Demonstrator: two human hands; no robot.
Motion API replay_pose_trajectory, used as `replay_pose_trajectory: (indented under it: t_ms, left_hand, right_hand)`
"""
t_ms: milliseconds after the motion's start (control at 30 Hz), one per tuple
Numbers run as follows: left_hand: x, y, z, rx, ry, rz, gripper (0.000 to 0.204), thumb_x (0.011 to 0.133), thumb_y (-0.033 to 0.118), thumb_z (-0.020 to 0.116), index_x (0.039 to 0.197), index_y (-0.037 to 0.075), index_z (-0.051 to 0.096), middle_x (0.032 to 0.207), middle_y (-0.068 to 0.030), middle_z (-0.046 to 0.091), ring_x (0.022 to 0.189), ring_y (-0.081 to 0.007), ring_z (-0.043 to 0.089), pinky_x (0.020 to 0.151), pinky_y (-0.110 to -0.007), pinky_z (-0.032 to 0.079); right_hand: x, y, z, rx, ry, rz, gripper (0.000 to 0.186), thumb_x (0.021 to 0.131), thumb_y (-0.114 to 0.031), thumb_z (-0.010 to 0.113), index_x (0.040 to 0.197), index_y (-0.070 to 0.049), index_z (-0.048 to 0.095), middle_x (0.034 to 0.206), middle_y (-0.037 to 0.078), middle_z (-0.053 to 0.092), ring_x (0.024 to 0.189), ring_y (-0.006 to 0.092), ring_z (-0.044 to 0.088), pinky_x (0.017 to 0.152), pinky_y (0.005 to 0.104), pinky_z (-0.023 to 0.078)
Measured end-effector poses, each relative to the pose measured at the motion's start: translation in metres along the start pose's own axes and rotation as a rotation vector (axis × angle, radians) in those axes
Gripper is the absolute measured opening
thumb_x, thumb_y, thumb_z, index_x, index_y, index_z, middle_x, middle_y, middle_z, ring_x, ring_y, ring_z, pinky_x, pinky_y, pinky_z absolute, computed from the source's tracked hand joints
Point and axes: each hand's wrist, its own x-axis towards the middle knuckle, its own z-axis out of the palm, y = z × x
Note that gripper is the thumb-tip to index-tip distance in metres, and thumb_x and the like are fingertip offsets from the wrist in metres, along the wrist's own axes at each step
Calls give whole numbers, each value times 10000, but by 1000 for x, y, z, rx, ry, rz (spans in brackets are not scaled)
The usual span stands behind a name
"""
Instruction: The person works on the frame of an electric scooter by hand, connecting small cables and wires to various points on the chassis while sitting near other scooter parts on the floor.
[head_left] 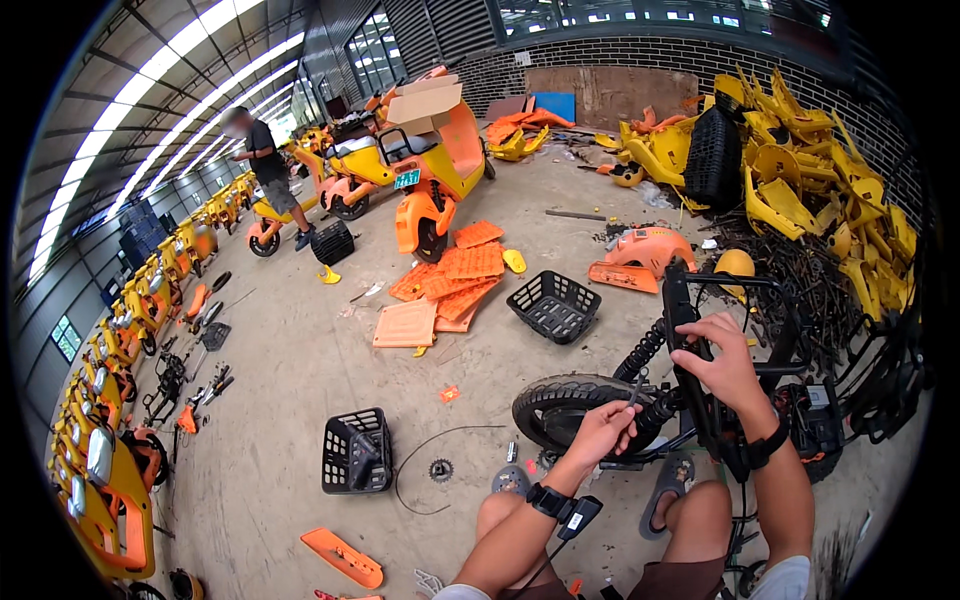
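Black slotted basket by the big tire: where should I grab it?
Grab the black slotted basket by its rim, probably with one hand on each of two opposite sides, coming down from above. It sits with its open top facing up, so fingers could curl over the edge.

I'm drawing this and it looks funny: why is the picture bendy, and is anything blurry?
Head view: fisheye bends the bright roof strips and leaves dark corners; same head view: the standing person has a blurred head.
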Motion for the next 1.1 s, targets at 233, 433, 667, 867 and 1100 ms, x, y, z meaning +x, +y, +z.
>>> replay_pose_trajectory:
  t_ms: [233,433,667,867,1100]
  left_hand:
    - [4,-1,6,22,2,-8,224,999,176,500,1121,21,607,730,-2,587,548,-67,507,463,-213,389]
    - [3,-6,9,23,-4,-26,232,1002,180,500,1128,18,608,730,-6,585,546,-72,506,462,-214,387]
    - [7,-10,13,19,-18,-24,230,1003,176,501,1127,15,608,729,-9,581,546,-73,505,460,-215,385]
    - [5,-11,11,30,-6,-39,226,1001,171,499,1126,17,607,730,-8,584,547,-72,505,463,-214,386]
    - [3,-11,8,22,-7,-32,230,1002,181,496,1125,24,609,729,-2,586,552,-72,507,474,-209,389]
  right_hand:
    - [7,23,-5,296,-81,121,302,701,-75,765,995,-44,704,775,38,646,874,203,561,840,325,442]
    - [7,10,-4,83,-122,78,314,722,-32,742,1032,-32,694,824,34,628,879,168,555,822,292,445]
    - [4,21,-3,255,11,14,375,726,-46,740,1094,-39,671,832,33,642,887,188,546,833,312,435]
    - [5,12,-5,156,-98,163,391,726,-58,727,1112,-53,665,844,28,664,943,208,557,889,335,431]
    - [6,14,-7,131,-67,54,356,726,-59,727,1080,-60,686,864,29,669,949,209,559,911,337,425]
